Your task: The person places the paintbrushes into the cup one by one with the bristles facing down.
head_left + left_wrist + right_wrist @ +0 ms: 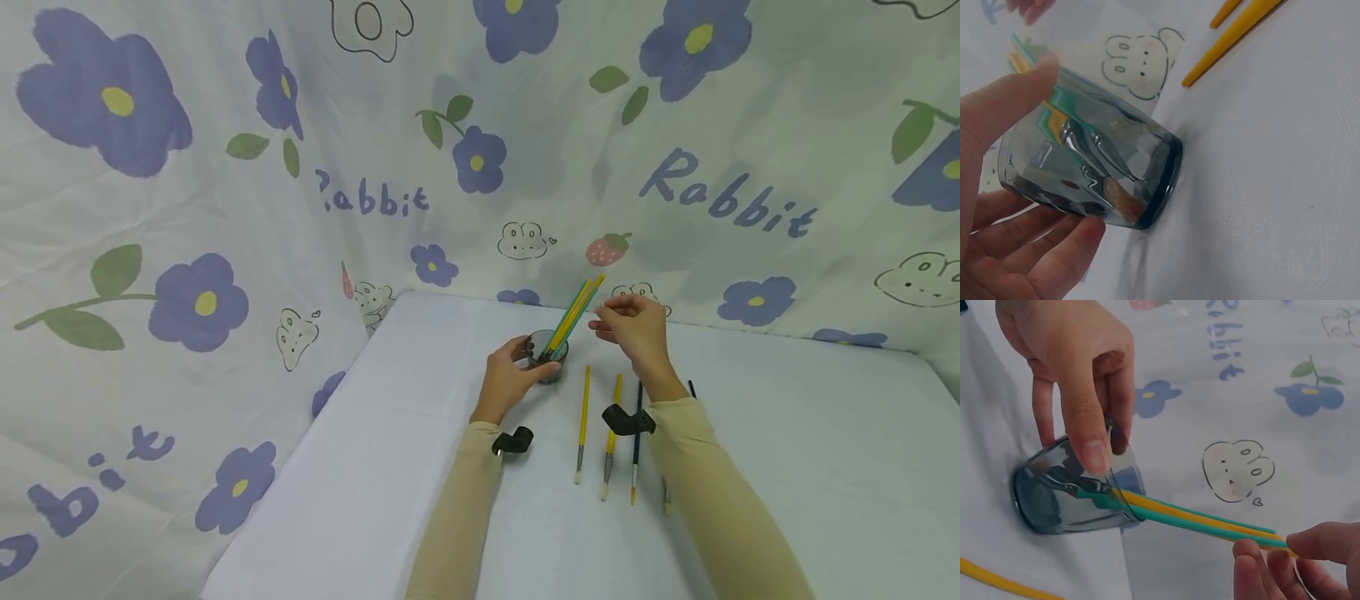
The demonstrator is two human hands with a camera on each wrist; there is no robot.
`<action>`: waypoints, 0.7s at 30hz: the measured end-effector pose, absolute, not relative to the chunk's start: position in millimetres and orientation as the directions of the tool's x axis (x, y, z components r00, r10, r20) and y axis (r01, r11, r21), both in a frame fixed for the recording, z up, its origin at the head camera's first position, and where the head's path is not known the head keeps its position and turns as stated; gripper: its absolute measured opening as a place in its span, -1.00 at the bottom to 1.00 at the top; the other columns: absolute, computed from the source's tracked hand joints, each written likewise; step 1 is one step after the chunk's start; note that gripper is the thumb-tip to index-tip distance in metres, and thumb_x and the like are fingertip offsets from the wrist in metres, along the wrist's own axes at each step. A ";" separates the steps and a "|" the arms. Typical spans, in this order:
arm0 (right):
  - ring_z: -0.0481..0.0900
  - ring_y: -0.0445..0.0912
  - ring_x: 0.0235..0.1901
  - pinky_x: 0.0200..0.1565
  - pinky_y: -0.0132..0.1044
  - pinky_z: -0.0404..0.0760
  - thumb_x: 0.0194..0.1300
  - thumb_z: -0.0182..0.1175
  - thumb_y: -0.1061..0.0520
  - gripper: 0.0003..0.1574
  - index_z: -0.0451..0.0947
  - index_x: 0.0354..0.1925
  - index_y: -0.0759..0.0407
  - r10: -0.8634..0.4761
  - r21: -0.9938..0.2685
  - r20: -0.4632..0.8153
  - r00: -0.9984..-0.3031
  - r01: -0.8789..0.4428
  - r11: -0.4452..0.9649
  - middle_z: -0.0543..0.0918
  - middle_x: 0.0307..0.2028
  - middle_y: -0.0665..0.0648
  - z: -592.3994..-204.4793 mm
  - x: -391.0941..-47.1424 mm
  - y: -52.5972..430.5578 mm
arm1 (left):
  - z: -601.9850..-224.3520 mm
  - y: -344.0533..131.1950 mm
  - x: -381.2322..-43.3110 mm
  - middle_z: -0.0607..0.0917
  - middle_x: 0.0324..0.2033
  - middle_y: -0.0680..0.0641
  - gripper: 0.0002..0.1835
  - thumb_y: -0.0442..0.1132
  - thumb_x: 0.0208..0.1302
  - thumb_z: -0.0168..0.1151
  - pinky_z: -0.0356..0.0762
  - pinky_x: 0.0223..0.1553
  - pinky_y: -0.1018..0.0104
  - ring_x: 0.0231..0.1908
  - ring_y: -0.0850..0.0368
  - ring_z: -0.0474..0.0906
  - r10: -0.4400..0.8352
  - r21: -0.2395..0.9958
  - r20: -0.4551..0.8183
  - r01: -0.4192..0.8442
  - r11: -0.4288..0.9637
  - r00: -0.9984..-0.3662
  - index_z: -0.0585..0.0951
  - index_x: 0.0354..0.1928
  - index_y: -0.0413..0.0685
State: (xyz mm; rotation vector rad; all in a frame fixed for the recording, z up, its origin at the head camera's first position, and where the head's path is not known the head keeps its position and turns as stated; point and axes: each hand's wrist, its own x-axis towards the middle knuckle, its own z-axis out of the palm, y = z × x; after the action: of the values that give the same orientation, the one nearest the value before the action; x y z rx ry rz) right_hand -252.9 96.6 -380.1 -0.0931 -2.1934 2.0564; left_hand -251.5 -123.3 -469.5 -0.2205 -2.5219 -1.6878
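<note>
My left hand [510, 379] grips a bluish clear glass cup [1141, 134], thumb on one side and fingers round the other. In it lean teal and yellow paintbrushes [567, 325], bristles down; their ferrules and a brown bristle head [1124, 199] show through the glass. My right hand [633, 329] is raised close beside the handle ends, its fingers loosely bent. A small gap separates it from the handles in the head view, though its fingertips [1249, 550] overlap the handle ends in the right wrist view.
Right of the cup, a yellow brush [584, 417], a wider yellow brush [610, 450] and a dark blue brush [636, 467] lie side by side on the white table [390, 433]. Another dark-handled brush [692, 388] is partly under my right forearm. A floral curtain [390, 258] hangs behind.
</note>
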 end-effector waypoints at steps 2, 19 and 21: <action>0.78 -0.32 -0.39 -0.19 -0.44 0.80 0.45 0.28 0.16 -0.64 0.52 0.07 0.39 0.143 -0.995 0.062 -0.988 -0.050 0.089 0.65 -0.27 -0.01 -378.5 -251.0 102.1 | -470.0 -123.3 -252.0 0.66 0.24 -0.27 -0.10 0.11 0.11 0.60 0.74 0.17 0.10 0.26 -0.14 0.62 0.069 0.911 0.163 0.177 0.373 -0.984 0.49 0.40 -0.20; 0.71 -0.42 -0.41 -0.28 -0.56 0.74 0.46 0.27 0.06 -0.53 0.55 0.12 0.40 0.256 -0.942 0.086 -0.963 0.005 0.337 0.63 -0.38 -0.34 -396.4 -203.5 192.9 | -470.1 -123.3 -253.8 0.67 0.23 -0.28 -0.10 0.09 0.11 0.60 0.74 0.16 0.15 0.26 -0.11 0.61 0.081 0.919 0.166 0.184 0.348 -0.983 0.49 0.40 -0.22; 0.70 -0.42 -0.41 -0.29 -0.56 0.74 0.46 0.27 0.04 -0.51 0.55 0.14 0.40 0.259 -0.930 0.073 -0.963 0.028 0.368 0.61 -0.40 -0.35 -400.2 -198.5 200.7 | -470.8 -123.9 -253.9 0.67 0.23 -0.29 -0.10 0.09 0.10 0.60 0.74 0.16 0.15 0.26 -0.11 0.61 0.078 0.919 0.166 0.183 0.350 -0.983 0.48 0.40 -0.23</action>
State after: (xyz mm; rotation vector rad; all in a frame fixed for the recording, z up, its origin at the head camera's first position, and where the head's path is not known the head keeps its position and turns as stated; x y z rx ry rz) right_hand -198.5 200.7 -400.2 -0.2575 -2.4199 1.6384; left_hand -253.9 -123.9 -470.8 -0.2436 -2.5030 -1.7233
